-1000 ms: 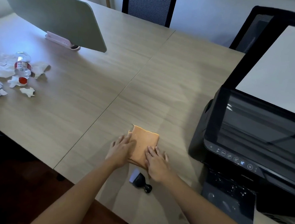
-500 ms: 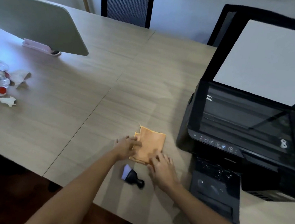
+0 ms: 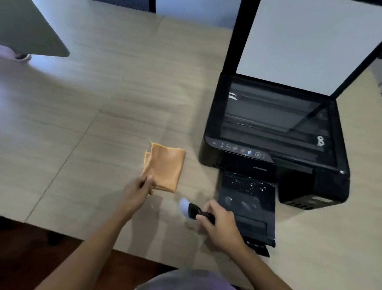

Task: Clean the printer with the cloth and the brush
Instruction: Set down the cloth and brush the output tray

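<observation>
Light wood table (image 3: 111, 96) in an office. The left hand (image 3: 135, 192) is pinching the near-left corner of the folded orange cloth (image 3: 164, 166), fingers narrow. The right hand (image 3: 221, 225) is now curling around the brush (image 3: 193, 211); a second ago both palms were lying flat on the cloth. The printer (image 3: 276, 138), lid up, is sitting just beyond the right fingers, its tray (image 3: 247, 203) flecked with white specks.
</observation>
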`<action>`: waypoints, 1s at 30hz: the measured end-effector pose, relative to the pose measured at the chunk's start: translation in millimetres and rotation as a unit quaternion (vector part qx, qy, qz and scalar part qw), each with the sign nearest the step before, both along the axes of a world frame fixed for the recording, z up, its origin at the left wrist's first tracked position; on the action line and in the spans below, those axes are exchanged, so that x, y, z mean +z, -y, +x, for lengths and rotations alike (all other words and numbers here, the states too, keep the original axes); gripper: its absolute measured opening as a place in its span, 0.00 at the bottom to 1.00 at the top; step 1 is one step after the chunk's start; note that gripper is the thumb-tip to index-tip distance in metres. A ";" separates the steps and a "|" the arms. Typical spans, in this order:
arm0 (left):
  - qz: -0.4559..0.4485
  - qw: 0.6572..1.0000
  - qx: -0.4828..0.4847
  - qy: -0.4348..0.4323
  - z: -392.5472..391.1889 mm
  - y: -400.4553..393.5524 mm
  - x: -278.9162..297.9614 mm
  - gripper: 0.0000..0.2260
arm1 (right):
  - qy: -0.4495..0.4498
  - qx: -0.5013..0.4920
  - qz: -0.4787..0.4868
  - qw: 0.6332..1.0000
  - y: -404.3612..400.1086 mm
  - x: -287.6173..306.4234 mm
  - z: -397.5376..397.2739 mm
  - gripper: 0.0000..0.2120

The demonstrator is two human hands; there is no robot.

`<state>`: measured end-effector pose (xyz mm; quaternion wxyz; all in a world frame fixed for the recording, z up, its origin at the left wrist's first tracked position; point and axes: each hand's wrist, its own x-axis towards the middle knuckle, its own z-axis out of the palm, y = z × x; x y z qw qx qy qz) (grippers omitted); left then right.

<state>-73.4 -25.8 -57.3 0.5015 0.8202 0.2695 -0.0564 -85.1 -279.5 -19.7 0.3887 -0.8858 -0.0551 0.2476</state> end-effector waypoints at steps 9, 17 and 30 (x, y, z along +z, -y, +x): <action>-0.273 0.923 -0.198 -0.185 -22.9 152.0 -10.9 0.11 | 0.096 -0.002 -0.061 0.994 106.3 22.0 -7.5 0.04; -0.255 0.939 -0.146 -0.180 -30.4 169.1 -16.2 0.08 | 0.054 0.168 -0.355 0.918 172.0 32.2 -3.3 0.03; -0.248 0.936 -0.148 -0.204 -25.6 167.5 -11.0 0.08 | 0.048 -0.047 -0.297 0.953 165.4 40.0 2.2 0.05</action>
